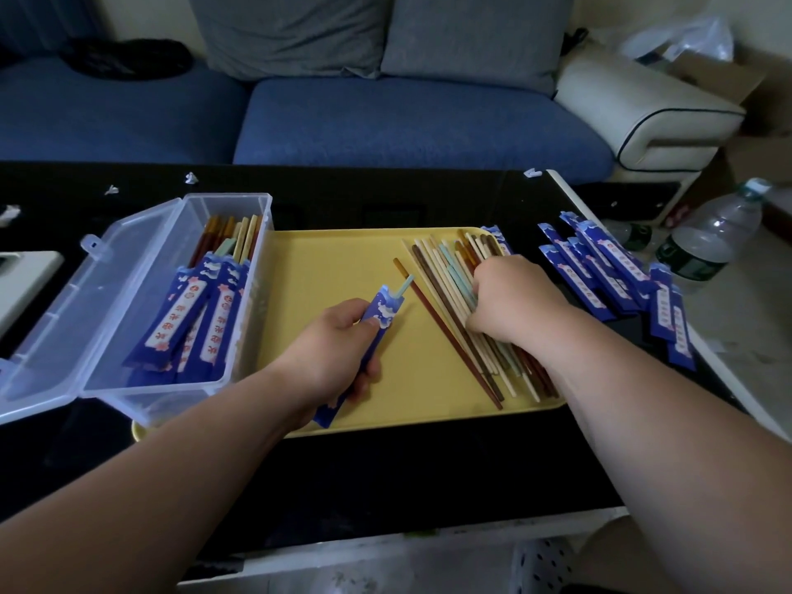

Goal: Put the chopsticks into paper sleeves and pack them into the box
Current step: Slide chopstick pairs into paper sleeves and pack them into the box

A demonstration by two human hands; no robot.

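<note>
Far left: the clear plastic box (227, 198) sits w/ its lid (55, 319) hinged open, and a batch of sleeved pairs (201, 319) is already lying inside, bare ends pointing away from the person.

Next, over the yellow tray (334, 259), the left hand (338, 349) is wrapped round a blue paper sleeve (377, 315), gripping it approx. mid-length. One light-blue chopstick (406, 284) pokes out of the sleeve mouth; no second tip shows.

Right of that, the loose chopsticks (433, 302) lie in a fan on the tray, mixed colours. The right hand (514, 297) is down on the pile w/ fingers curled into it. Can't tell if it has one pinched yet or is just sorting.

Far right, on the black table (385, 478), the empty sleeves (600, 276) lie in a loose heap, off the tray.

Handling, as I judge it: the sticks are light, stiff and smooth, so they prob. roll and slip against each other. Best pinched one at a time near the thick end, lifted clear, not dragged. The sleeve is thin paper that creases and tears easily, esp. at the mouth, so hold it lightly at the middle, as the left hand does, so the opening isn't squashed flat. Feed the thin tip in first. A matching light-blue stick looks like the one to go for — several lie right by the right hand's fingers.
</note>
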